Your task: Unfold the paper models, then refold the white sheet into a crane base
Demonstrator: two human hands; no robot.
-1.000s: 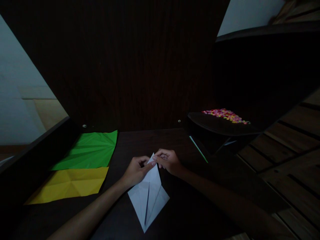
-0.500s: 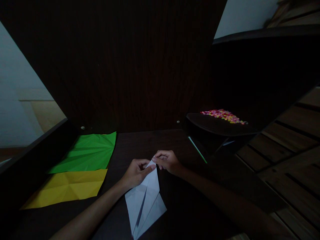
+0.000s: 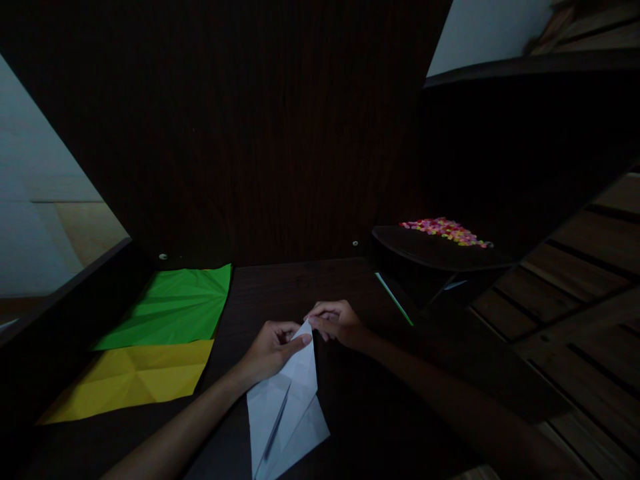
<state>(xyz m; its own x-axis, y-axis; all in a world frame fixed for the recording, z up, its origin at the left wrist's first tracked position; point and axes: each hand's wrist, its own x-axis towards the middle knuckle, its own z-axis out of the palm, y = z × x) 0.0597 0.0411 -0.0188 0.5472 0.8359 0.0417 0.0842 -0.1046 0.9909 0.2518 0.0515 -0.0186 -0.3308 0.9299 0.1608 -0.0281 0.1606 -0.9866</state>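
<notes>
A white sheet of folded paper (image 3: 293, 407) lies in front of me, with a narrow point at its far end and a dark slit between its flaps. My left hand (image 3: 274, 347) is closed on the paper near that point, thumb on top and fingers partly hidden behind it. The tip itself is pinched by my right hand (image 3: 336, 323), thumb against bent fingers. The paper's wider near end spreads out toward the bottom edge of the view.
At left lie a creased green sheet (image 3: 173, 303) and a creased yellow sheet (image 3: 137, 373). A thin pale-green strip (image 3: 394, 298) rests at right. Several small colourful pieces (image 3: 447, 231) sit on a dark curved shelf (image 3: 415, 249). A dark upright panel (image 3: 275, 133) stands behind the table.
The white paper's near end has shifted slightly down and left. Both hands keep their grip near the pointed end, with the right fingers moving only a little.
</notes>
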